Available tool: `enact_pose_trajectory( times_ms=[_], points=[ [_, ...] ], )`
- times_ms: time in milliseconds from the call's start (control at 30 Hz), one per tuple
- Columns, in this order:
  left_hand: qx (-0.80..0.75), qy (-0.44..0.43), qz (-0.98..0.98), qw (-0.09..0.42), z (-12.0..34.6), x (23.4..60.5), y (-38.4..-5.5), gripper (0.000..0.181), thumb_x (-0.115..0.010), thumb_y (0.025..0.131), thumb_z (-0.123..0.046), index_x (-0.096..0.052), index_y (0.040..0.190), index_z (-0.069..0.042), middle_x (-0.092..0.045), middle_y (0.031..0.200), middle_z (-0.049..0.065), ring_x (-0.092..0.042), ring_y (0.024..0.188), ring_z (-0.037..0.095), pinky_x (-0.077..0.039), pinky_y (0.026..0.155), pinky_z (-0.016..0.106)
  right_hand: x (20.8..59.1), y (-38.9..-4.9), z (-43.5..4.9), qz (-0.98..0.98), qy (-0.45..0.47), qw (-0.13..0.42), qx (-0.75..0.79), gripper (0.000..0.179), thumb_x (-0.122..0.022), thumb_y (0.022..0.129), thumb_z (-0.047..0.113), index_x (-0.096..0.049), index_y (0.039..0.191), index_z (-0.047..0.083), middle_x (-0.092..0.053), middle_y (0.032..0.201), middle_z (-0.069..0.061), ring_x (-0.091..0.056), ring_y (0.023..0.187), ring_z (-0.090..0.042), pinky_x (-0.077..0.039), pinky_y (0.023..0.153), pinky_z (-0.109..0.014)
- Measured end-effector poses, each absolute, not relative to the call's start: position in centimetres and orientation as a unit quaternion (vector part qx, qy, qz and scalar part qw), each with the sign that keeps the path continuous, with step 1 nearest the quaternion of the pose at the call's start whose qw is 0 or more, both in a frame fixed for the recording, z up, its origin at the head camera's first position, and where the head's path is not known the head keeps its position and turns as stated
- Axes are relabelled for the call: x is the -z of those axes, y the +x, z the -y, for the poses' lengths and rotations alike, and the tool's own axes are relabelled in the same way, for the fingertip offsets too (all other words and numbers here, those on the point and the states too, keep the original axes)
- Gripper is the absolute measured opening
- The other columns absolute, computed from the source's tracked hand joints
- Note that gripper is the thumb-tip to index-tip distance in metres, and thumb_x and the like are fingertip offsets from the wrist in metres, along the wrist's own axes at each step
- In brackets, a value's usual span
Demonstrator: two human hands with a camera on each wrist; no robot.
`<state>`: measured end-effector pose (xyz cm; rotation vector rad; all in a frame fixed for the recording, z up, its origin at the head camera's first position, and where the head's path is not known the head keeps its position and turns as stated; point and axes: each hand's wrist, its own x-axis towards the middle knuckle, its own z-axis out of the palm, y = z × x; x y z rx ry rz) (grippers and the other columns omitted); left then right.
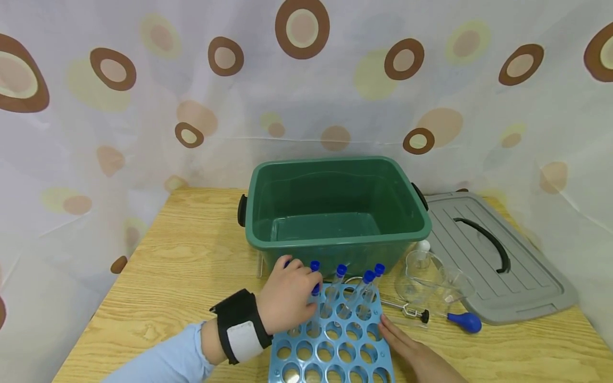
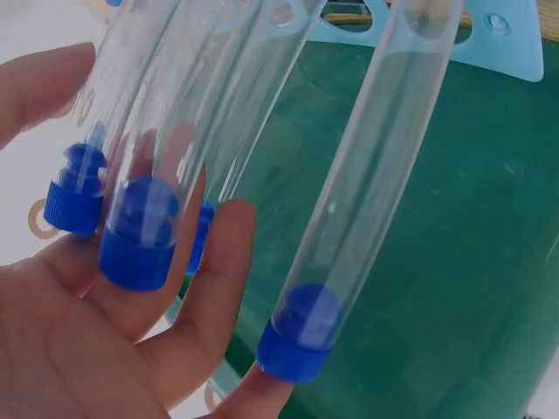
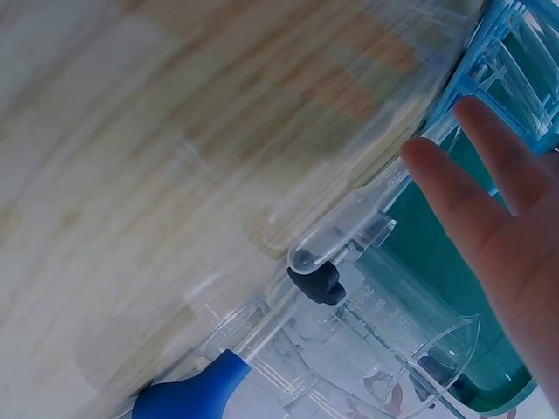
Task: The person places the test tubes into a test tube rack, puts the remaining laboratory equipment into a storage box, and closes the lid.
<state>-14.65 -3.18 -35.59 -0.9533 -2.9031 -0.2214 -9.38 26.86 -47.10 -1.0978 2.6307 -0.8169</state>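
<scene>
In the head view, my left hand (image 1: 287, 300) reaches over the left side of a blue test tube rack (image 1: 336, 341), among blue-capped tubes. The left wrist view shows its fingers spread and loosely bent behind several clear test tubes (image 2: 367, 175), whose blue caps (image 2: 294, 349) lie beside the fingertips. The thumb is close to the leftmost tube, apart from the fingers. More capped tubes (image 1: 341, 271) lean in the rack's far rows, and its nearer holes hold none. With straight fingers, my right hand (image 1: 412, 354) touches the rack's right edge.
Behind the rack stands a green bin (image 1: 330, 242). A grey lid (image 1: 460, 244) with a black handle lies to its right. Between lid and rack are glassware (image 1: 421, 276), a metal clamp (image 1: 407, 311) and a blue rubber bulb (image 1: 466, 322).
</scene>
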Motion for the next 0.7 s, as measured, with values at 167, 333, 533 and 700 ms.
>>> enact_pose_trajectory(
  times_ms=[167,333,533,700],
  points=[
    [0.088,-0.303,0.944,0.096,3.4,34.6,-14.3,0.021,-0.073,0.078,-0.030,-0.065,0.094,-0.018,-0.066,0.086,-0.005,-0.055,0.084,0.014,-0.039,0.090,0.037,47.2,-9.5,-27.2,-0.883,-0.363,0.100,0.280,0.093,-0.067,0.081,0.048,-0.014,0.152,0.018,0.008,0.152,0.025,-0.041,0.132,-0.019,-0.053,0.080,-0.030],
    [0.183,-0.301,0.913,0.207,4.7,31.5,-14.3,0.017,-0.074,0.077,-0.025,-0.068,0.089,-0.014,-0.069,0.084,-0.004,-0.060,0.081,0.014,-0.046,0.076,0.031,47.3,-9.7,-27.6,-0.880,-0.365,0.103,0.286,0.091,-0.065,0.084,0.046,-0.011,0.152,0.019,0.009,0.153,0.025,-0.039,0.133,-0.016,-0.053,0.078,-0.029],
    [0.301,-0.168,0.877,0.334,9.7,26.4,-16.4,0.009,-0.066,0.083,-0.013,-0.068,0.088,-0.006,-0.070,0.081,0.007,-0.063,0.073,0.020,-0.048,0.065,0.032,47.2,-10.0,-28.0,-0.884,-0.362,0.094,0.280,0.092,-0.065,0.083,0.048,-0.011,0.152,0.018,0.008,0.154,0.024,-0.042,0.132,-0.019,-0.053,0.075,-0.028],
    [0.336,-0.051,0.920,0.198,14.0,27.2,-22.5,0.023,-0.053,0.092,-0.021,-0.066,0.099,-0.004,-0.068,0.092,0.016,-0.061,0.082,0.028,-0.046,0.073,0.037,46.8,-10.2,-28.2,-0.892,-0.352,0.094,0.269,0.094,-0.067,0.080,0.048,-0.014,0.152,0.018,0.009,0.153,0.026,-0.044,0.129,-0.024,-0.053,0.076,-0.029]
  ],
)
